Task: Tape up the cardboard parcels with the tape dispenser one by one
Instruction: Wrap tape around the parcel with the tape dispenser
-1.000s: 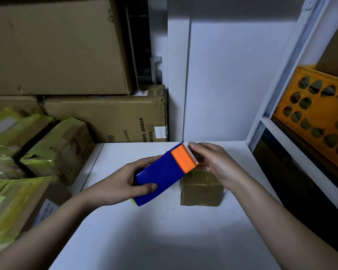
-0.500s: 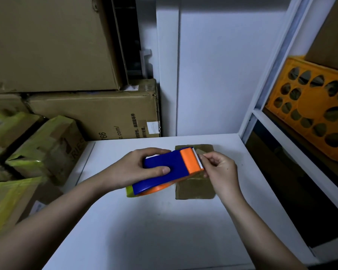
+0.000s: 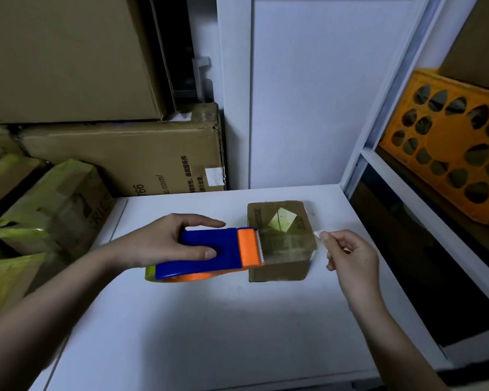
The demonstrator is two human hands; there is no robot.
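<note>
White shelf top [image 3: 209, 320] | blue-and-orange plastic tape dispenser [image 3: 209, 253] gripped by left hand [image 3: 164, 244] | clear tape end [image 3: 318, 234] pinched by right hand [image 3: 350, 258] over small brown cardboard parcel [image 3: 280, 241] | risk: tape could be creased if tension is lost.

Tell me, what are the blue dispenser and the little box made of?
The tape dispenser looks like smooth, glossy moulded plastic, blue with an orange head. The small parcel appears to be matte brown cardboard, with a shiny clear tape strip stretched over it.
</note>
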